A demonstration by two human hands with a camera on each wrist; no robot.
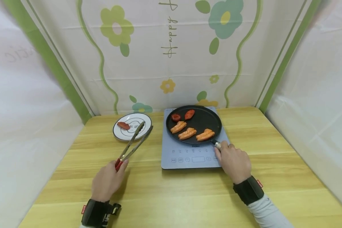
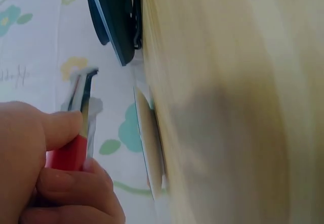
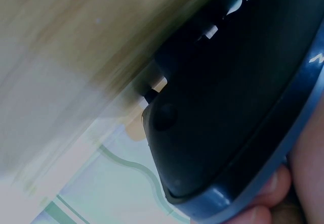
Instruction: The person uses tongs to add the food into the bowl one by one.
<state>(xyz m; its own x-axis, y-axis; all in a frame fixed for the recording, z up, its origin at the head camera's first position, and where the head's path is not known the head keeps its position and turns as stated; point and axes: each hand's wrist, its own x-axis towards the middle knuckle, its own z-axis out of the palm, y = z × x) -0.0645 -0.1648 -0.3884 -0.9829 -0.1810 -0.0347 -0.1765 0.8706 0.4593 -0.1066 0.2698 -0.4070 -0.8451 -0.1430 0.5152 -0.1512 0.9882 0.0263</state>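
My left hand [image 1: 108, 181] grips the red handle of a pair of metal tongs [image 1: 129, 148]. Their two arms stand apart, with the tips over the right part of a white plate [image 1: 119, 136]; nothing shows between them. On that plate lies one dark red piece of food [image 1: 123, 125]. With my right hand [image 1: 235, 162] I hold the handle of a black frying pan [image 1: 203, 118]. Three scored orange pieces [image 1: 187, 133] lie in the pan, with two red pieces [image 1: 189, 114] behind them. In the left wrist view, thumb and fingers wrap the tongs' red handle [image 2: 68, 155].
The pan rests on a pale blue induction cooker [image 1: 176, 163], whose dark underside [image 3: 228, 97] fills much of the right wrist view. Beneath is a wood-grain table [image 1: 159, 196]. A flower-printed cloth [image 1: 148, 63] hangs behind, with white cloth at both sides.
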